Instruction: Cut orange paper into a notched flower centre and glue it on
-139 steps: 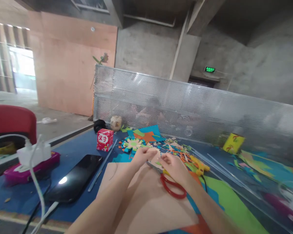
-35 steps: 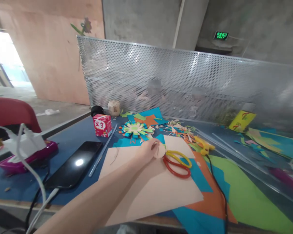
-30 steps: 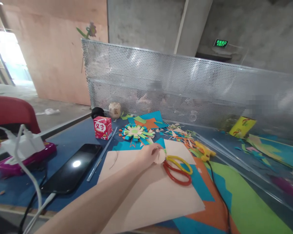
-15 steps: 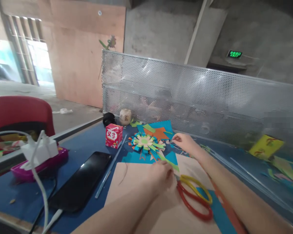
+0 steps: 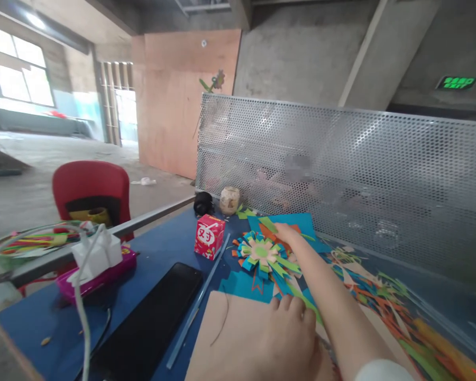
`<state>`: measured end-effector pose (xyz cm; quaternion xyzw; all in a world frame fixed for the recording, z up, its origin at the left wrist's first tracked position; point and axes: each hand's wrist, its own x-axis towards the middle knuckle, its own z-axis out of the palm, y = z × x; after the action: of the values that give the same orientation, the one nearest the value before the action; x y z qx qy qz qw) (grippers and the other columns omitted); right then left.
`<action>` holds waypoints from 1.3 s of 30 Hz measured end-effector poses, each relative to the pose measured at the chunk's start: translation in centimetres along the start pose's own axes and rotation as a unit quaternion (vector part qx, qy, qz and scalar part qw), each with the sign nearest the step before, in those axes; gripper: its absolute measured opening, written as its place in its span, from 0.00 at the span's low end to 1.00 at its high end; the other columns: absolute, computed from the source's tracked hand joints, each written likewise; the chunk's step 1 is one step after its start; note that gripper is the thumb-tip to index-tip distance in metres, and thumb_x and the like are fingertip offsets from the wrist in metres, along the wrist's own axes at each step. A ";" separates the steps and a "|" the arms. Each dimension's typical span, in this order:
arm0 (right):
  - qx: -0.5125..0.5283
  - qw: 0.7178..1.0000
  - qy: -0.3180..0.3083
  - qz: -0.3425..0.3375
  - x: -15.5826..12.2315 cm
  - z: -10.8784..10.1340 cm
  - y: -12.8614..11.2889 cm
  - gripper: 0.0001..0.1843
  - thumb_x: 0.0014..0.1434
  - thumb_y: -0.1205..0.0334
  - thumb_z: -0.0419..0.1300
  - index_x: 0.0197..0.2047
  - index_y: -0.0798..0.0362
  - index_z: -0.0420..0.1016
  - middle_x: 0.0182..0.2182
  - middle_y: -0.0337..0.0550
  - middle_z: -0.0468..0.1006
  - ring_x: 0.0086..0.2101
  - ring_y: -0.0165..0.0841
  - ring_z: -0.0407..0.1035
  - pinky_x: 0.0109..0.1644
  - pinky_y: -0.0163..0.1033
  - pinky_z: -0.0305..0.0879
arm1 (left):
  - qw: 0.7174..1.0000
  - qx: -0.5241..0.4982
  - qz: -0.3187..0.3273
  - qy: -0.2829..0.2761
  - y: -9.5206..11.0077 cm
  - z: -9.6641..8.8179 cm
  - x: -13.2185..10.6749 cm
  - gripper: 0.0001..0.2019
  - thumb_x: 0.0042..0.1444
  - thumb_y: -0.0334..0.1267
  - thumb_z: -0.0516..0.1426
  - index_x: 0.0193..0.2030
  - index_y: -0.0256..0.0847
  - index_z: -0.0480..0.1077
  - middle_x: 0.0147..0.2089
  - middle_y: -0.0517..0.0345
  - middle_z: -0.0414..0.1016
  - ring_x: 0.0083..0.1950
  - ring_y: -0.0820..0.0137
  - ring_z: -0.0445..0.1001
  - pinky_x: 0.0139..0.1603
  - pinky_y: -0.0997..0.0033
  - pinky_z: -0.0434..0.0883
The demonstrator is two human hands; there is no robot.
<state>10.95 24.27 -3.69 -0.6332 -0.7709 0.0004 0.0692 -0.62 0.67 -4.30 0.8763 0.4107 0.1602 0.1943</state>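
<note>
Head view. The right hand (image 5: 285,232) extends to the far side of the counter (image 5: 158,248), its fingers against the green strip (image 5: 267,224) and the orange paper (image 5: 268,234), both lying on the blue sheet (image 5: 304,220); the fingers sit close together, though whether they pinch anything cannot be told. The left hand (image 5: 289,330) rests at the near side on the beige sheet (image 5: 226,336), fingers curled; what they hold, if anything, is hidden. The layered paper flower (image 5: 262,253) lies between the hands, slightly left, on the counter, petals spread.

Handling (judged): the strip and sheets are probably light, flexible and easily creased, best lifted by a free edge. The flower is likely fragile at its narrow petals and safer held at the layered centre.

Edges and room: the perforated screen (image 5: 321,137) bounds the far side, while loose scraps (image 5: 375,293) crowd the right. To the left stand the red box (image 5: 209,238) and, nearer, the black phone (image 5: 154,323), with the clear rod (image 5: 199,300) beside it. Sideways room appears best between box and phone; the right forearm passes close to the flower's right side.
</note>
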 end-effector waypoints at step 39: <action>0.360 0.884 0.296 -0.035 -26.7 -6.2 2.0 0.15 0.46 0.73 0.52 0.28 0.48 0.78 0.44 0.44 0.69 0.48 0.35 0.63 0.54 0.43 0.57 | 0.827 -0.534 -0.035 0.175 -2.7 -0.9 2.3 0.19 0.49 0.49 0.54 0.43 0.39 0.69 0.37 0.54 0.72 0.29 0.73 0.72 0.23 0.76 0.65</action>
<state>18.62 -1.89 -0.60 -0.5082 -0.6825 0.0882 0.5179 -1.43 4.23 -4.56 0.5786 0.3186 0.4977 0.5621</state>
